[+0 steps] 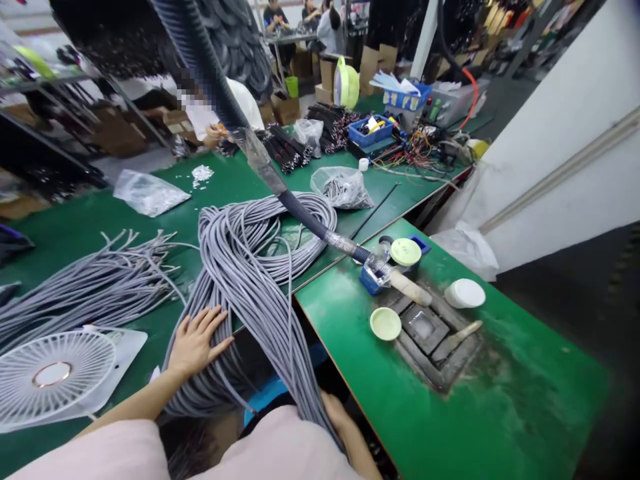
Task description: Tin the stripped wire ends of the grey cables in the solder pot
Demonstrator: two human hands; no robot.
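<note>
A big bundle of grey cables (pixel 250 280) lies looped on the green table and hangs over its front edge toward my lap. My left hand (pixel 197 341) rests flat on the left part of the bundle, fingers spread. Low at the right side of the hanging cables is my right hand (pixel 334 408), against them; its fingers are hidden behind the bundle. More grey cables with cut ends (pixel 115 280) lie on the table to the left.
A white fan (pixel 55 375) lies at the left. A black hose (pixel 310 217) crosses above the cables to the right-hand table. That table holds a solder pot (pixel 423 328), a white jar (pixel 465 293) and a pale dish (pixel 385 324). Plastic bags (pixel 343 187) and another person (pixel 245 103) are beyond.
</note>
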